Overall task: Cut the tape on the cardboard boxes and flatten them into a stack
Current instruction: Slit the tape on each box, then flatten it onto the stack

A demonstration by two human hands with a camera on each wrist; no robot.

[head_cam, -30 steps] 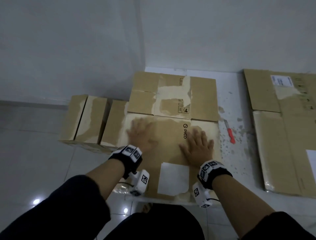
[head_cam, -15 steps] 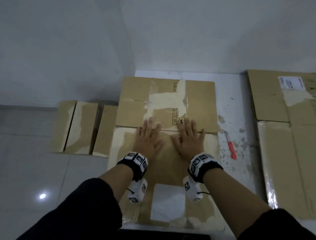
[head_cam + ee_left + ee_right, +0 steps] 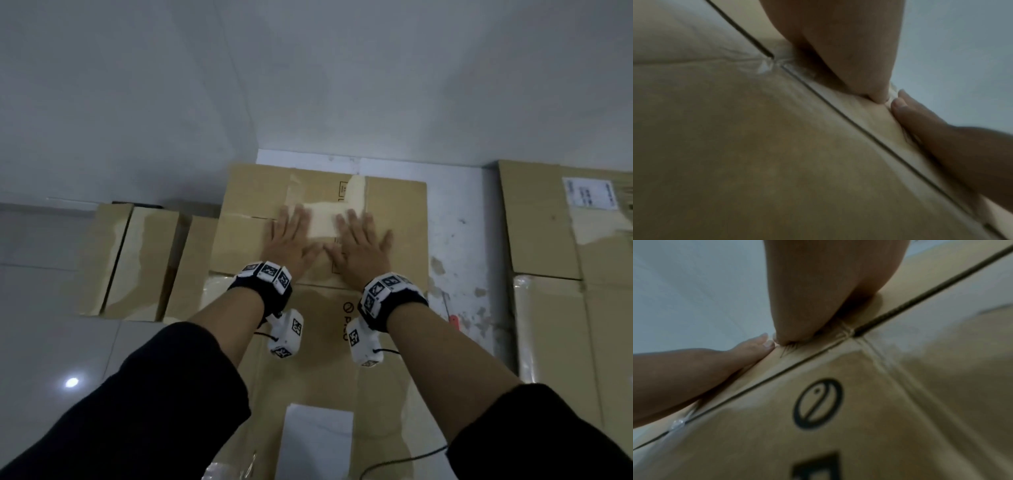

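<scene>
Compared with a second earlier, both hands had been advanced from the printed near panel of the flattened box (image 3: pixel 322 346) across its fold line onto the far flaps. The left hand (image 3: pixel 291 240) and right hand (image 3: pixel 363 243) were laid palm-down, fingers straight and spread, thumbs nearly touching — nothing was gripped. By this shift the pressing was judged to have progressed toward the far end, so flattening of this box appeared nearly complete.

The box was plain brown corrugated board, creased along a dark seam, with glossy pale tape residue between the hands and a white label at its near end. Left of the box, smaller cartons (image 3: pixel 137 263) were seen, not yet stacked. Right of it, a red-handled cutter (image 3: pixel 454 320) lay on the speckled floor, and beyond that another flattened sheet (image 3: pixel 565 308) was laid.
</scene>
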